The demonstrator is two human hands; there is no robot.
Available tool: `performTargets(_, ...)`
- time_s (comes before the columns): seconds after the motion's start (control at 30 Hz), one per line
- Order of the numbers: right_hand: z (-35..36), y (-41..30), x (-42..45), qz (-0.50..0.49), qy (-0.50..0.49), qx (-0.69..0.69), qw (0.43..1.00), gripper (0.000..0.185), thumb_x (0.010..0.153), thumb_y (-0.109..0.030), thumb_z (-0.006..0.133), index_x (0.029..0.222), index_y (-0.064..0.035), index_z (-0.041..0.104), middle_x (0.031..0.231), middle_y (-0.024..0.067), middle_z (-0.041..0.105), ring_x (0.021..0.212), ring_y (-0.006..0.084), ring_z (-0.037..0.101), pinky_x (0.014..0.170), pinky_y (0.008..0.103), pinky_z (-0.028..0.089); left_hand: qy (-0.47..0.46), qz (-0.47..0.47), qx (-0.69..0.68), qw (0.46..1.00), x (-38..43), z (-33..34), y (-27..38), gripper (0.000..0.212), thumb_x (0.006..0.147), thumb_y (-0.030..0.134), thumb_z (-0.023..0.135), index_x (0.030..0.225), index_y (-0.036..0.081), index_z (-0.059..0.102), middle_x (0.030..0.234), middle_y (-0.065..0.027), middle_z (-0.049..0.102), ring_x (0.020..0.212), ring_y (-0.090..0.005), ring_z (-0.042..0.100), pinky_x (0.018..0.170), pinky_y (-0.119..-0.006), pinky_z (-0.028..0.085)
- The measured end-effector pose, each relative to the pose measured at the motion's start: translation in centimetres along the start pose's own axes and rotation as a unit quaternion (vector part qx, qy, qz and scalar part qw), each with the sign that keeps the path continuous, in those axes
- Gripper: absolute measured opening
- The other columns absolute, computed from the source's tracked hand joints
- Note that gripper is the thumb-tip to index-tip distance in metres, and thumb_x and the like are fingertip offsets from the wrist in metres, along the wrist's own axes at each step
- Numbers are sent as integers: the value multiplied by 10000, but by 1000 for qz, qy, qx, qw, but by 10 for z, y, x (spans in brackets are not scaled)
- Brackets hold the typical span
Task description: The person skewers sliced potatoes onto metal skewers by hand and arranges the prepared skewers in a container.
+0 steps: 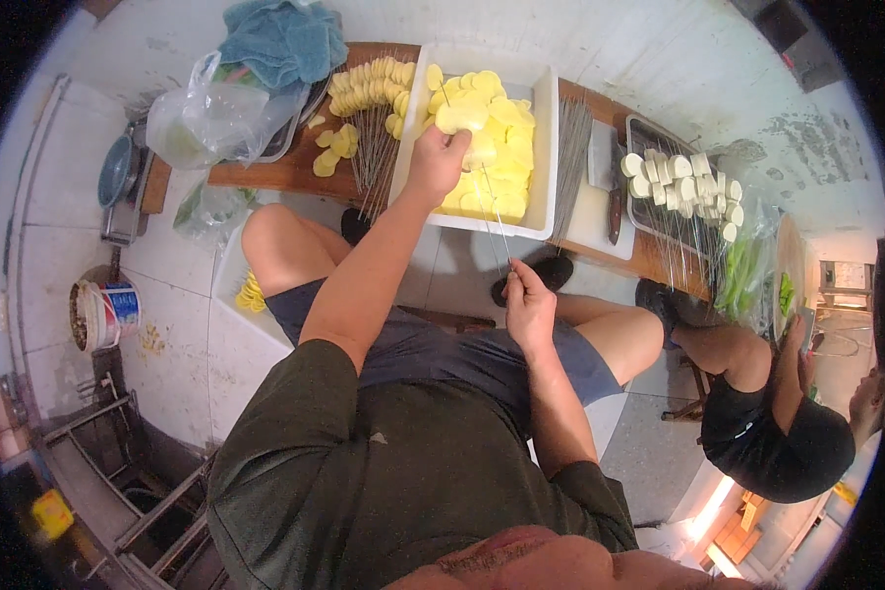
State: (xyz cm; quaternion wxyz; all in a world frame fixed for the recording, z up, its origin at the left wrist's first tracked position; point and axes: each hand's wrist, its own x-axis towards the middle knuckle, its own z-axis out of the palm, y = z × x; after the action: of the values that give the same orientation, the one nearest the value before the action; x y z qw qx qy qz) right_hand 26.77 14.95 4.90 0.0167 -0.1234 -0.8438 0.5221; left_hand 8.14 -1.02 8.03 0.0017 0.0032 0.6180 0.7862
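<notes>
My left hand [439, 162] pinches pale yellow slices, which look like potato [463, 116], above a white plastic tub [551, 147]. Many more yellow slices [512, 147] fill that tub. In my right hand [529, 302] are the lower ends of thin metal skewers [498, 214]. They slant up toward a slice just below my left fingers; whether their tips pierce it is hard to tell. One slice at the tub's upper left has a skewer through it.
Skewered yellow slices [369, 87] lie left of the tub on the wooden board [265, 175]. To the right are bare skewers [571, 162], a knife [615, 210] on a white cutting board [586, 221], and skewered white pieces [682, 181] on a tray. A person [774, 428] sits at far right.
</notes>
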Motion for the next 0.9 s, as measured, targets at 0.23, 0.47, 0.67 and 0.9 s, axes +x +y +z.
performTargets(0.23,7,12,-1,-12,0,29,1000,254,929,-92,528,1128,41,611,657,6,559,592,62,494,550,224,434,15,16,98,995,-3,1,1,229,886,115,563,1053,-42,576,880,-71,662,737,-111,600,666,-270,476)
performTargets(0.47,14,-5,0,15,8,79,997,243,928,-90,527,1114,37,616,650,-1,554,570,54,486,527,217,422,15,53,130,990,-7,5,-14,237,888,131,573,1046,-46,578,854,-76,667,740,-108,607,659,-269,475)
performTargets(0.67,18,7,5,-9,24,77,997,238,930,-93,526,1113,30,616,646,-3,552,568,53,489,522,217,423,15,-11,100,995,-7,8,-2,232,897,116,559,1060,-47,578,911,-70,664,787,-108,608,696,-263,479)
performTargets(0.9,25,10,3,8,30,102,994,223,903,-77,552,1085,26,628,678,71,602,629,97,561,622,250,478,-23,13,6,1000,-9,10,4,240,897,64,530,1107,-43,573,980,-51,644,843,-100,589,735,-254,475)
